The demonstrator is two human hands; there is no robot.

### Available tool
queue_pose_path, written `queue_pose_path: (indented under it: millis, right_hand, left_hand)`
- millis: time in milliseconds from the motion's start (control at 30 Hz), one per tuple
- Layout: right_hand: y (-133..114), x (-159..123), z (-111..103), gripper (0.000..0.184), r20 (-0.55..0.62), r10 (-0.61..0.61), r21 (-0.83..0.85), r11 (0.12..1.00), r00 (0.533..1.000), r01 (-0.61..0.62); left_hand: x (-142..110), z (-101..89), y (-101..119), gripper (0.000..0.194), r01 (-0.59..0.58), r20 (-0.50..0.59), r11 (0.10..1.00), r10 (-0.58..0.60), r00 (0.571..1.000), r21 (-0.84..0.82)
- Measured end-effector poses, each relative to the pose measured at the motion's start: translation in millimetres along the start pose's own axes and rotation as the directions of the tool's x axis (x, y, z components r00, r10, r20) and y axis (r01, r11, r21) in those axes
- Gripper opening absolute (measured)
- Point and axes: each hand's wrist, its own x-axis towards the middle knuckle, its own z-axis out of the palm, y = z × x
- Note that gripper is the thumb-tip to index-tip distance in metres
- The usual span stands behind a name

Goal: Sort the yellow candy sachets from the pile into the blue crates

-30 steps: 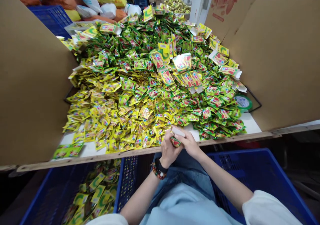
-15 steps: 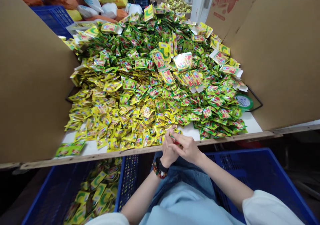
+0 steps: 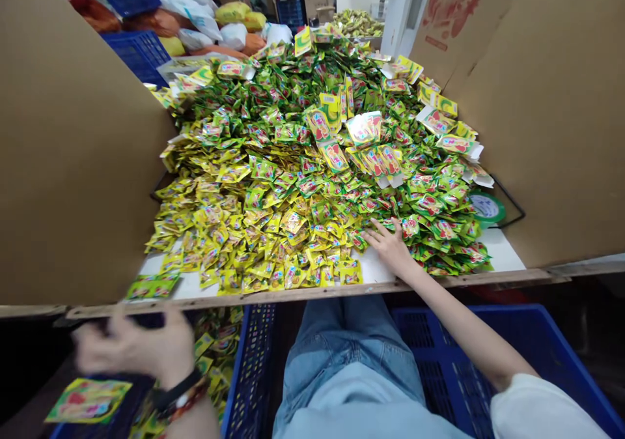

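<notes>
My left hand (image 3: pixel 139 348), blurred by motion, is over the left blue crate with its fingers spread. Just below it a flat green and yellow printed packet (image 3: pixel 88 400) hangs in the air, apart from the fingers. My right hand (image 3: pixel 392 251) reaches over the table edge, fingers stretched out, and its fingertips touch green candy sachets (image 3: pixel 374 206) at the front of the heap. To the left of that hand lie yellow sachets (image 3: pixel 273 256). A pair of joined green packets (image 3: pixel 153 286) rests at the table's left front.
Cardboard walls (image 3: pixel 547 126) flank the heap. Flattened printed boxes (image 3: pixel 375 159) lie on top of it. Beneath the wooden table edge (image 3: pixel 293 294) stand a left blue crate (image 3: pixel 249 361) holding packets and a right blue crate (image 3: pixel 537 341). A green tape roll (image 3: pixel 487 209) sits at right.
My hands were together at the table edge around a small packet. The left has swung down left over the crate, with a packet now loose below it; the right has moved to the green sachets.
</notes>
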Motion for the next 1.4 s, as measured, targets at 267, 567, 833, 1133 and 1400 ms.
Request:
queue_pose_path:
  millis: [267, 567, 833, 1133, 1400]
  right_hand:
    - [-12, 2, -5, 0.018, -0.336, 0.31, 0.498, 0.86, 0.889, -0.111]
    - [-64, 24, -26, 0.015, -0.225, 0.328, 0.827, 0.562, 0.917, 0.002]
    - [-84, 32, -29, 0.022, -0.18, 0.396, 0.809, 0.58, 0.9, -0.093]
    - [-43, -22, -25, 0.034, 0.249, 0.631, 0.961, -0.068, 0.735, -0.267]
    - [-43, -50, -21, 0.034, 0.139, 0.868, 0.989, -0.101, 0.476, -0.103]
  left_hand:
    - [7, 126.7, 139, 0.03, -0.533, 0.154, 0.831, 0.554, 0.818, -0.162]
    - [-15, 97.4, 173, 0.023, -0.188, 0.345, 0.718, 0.526, 0.777, -0.67]
    - [-78, 98.1, 187, 0.037, 0.303, 0.543, 0.491, 0.479, 0.69, -0.817]
    - [0, 141.6, 240, 0.035, -0.276, 0.409, 0.673, 0.67, 0.619, -0.687]
    - [91, 202.4, 365, 0.081, -0.386, 0.308, 0.921, 0.384, 0.871, -0.057]
